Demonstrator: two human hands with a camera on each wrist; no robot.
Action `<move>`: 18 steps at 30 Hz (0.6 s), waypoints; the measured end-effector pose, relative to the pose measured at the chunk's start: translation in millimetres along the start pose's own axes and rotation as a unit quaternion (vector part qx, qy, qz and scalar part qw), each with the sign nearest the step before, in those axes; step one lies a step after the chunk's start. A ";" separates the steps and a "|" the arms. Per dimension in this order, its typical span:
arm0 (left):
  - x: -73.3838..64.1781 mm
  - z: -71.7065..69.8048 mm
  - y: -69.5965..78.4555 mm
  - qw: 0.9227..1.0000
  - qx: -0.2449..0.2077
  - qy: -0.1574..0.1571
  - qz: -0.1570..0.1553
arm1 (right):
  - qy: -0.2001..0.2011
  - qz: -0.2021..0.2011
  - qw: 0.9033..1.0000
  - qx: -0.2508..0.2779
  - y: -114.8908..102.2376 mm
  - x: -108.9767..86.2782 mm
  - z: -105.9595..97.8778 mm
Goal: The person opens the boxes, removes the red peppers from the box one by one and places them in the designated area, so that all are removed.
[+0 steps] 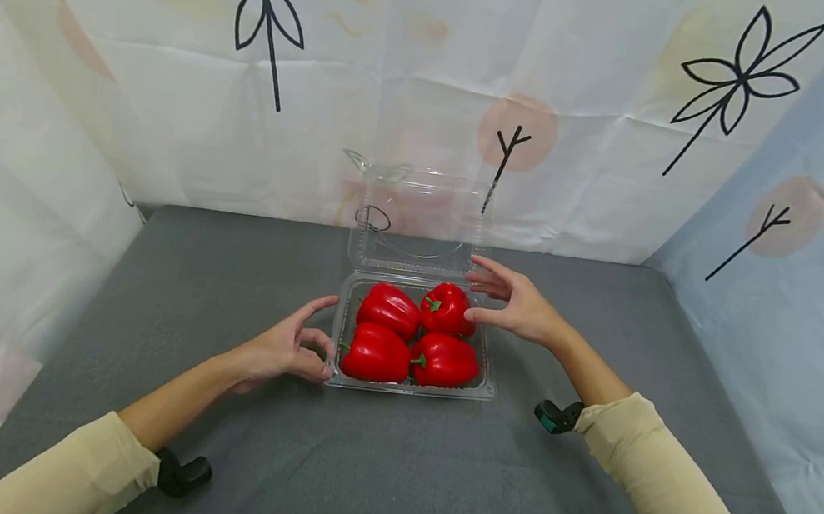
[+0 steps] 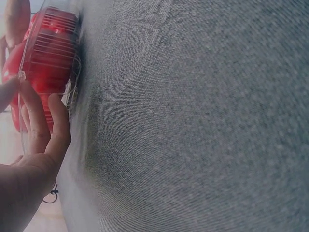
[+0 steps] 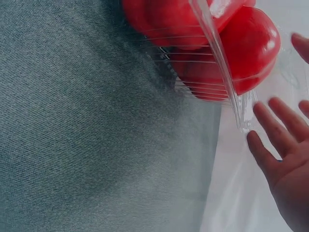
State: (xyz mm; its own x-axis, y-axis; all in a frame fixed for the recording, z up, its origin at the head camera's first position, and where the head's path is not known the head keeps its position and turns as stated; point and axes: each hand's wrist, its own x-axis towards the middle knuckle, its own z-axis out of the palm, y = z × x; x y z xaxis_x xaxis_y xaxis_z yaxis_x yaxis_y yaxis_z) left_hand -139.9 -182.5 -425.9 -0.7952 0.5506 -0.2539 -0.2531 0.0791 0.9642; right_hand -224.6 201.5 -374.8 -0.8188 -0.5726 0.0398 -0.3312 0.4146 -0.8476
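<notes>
Several red bell peppers [image 1: 390, 309] fill a clear plastic clamshell container [image 1: 486, 389], lying two by two, with green stems showing on some. Its transparent lid [image 1: 418, 268] stands raised at the back. At the container's left edge is my left hand [image 1: 288, 346], thumb near the front corner and fingertips against the rim and side wall. The left wrist view shows those fingers [image 2: 59, 123] along the ribbed wall. My right hand [image 1: 518, 303] hovers by the back right corner, fingers spread toward the lid hinge and thumb near the back right pepper [image 3: 248, 48]. It holds nothing.
The container sits on a grey cloth-covered table [image 1: 389, 472]. A white curtain [image 1: 586, 183] with black leaf drawings hangs behind the table, close behind the raised lid. More printed cloth hangs along the left and right sides. Each forearm carries a black wrist device [image 1: 559, 417].
</notes>
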 end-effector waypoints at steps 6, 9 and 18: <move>2.0 0.3 0.5 1.000 0.002 0.018 -0.010 | -0.033 -0.004 0.999 -0.037 3.2 1.4 5.0; 2.2 0.8 0.2 1.000 -0.004 0.021 -0.011 | -0.034 -0.009 0.998 -0.059 2.0 2.6 8.4; 2.5 0.3 -1.4 1.000 -0.018 0.014 -0.010 | -0.031 -0.016 0.992 -0.117 3.1 1.5 13.5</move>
State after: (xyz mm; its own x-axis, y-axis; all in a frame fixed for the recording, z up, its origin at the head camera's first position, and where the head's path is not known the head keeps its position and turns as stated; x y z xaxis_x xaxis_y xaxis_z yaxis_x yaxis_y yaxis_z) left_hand -141.4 -180.9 -427.8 -0.8051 0.5248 -0.2765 -0.2886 0.0608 0.9555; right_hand -220.4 192.4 -384.6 -0.7781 -0.6276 0.0254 -0.4624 0.5449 -0.6995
